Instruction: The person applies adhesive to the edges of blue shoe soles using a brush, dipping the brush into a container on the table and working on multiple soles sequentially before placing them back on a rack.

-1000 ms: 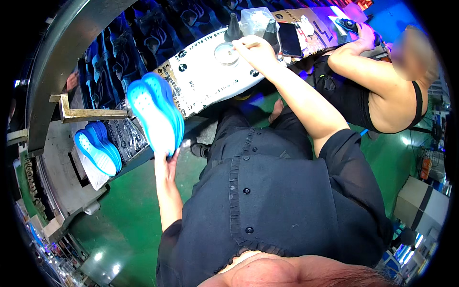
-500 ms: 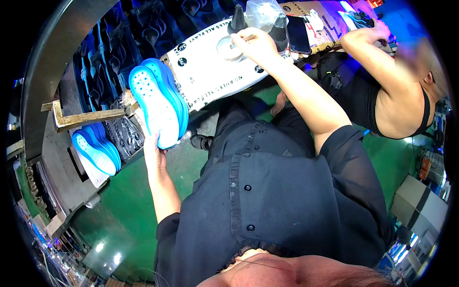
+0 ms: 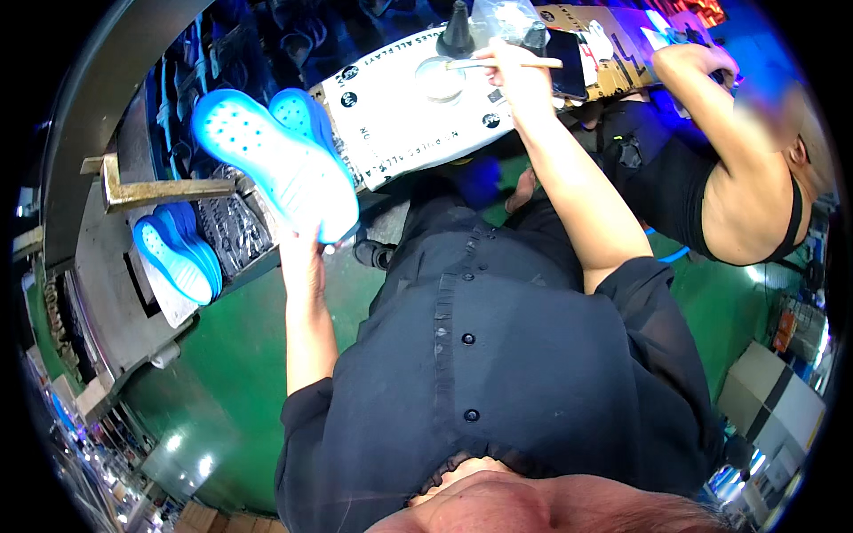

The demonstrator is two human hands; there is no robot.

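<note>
My left hand point(image 3: 304, 259) grips one end of a light blue shoe sole point(image 3: 267, 155) dotted with small holes at its far end. This sole is held up in front of more blue soles point(image 3: 296, 114), which it partly covers. In my right hand point(image 3: 522, 78) is a brush point(image 3: 549, 62) with a pale handle, held crosswise. The brush's tip is over the far edge of a round white dish point(image 3: 442, 82). That dish rests on a table top wrapped in white printed sheeting point(image 3: 391, 133).
More blue soles point(image 3: 178, 258) lie at the left, beside a metal bracket point(image 3: 169, 191). Behind the dish are dark cones point(image 3: 456, 34), a clear plastic bag point(image 3: 505, 19) and a black phone point(image 3: 567, 64). A co-worker point(image 3: 737, 186) sits at the right.
My left hand has lifted one sole away from the stack and tilted it leftward. My right hand has moved right and turned, bringing the brush's handle into view.
</note>
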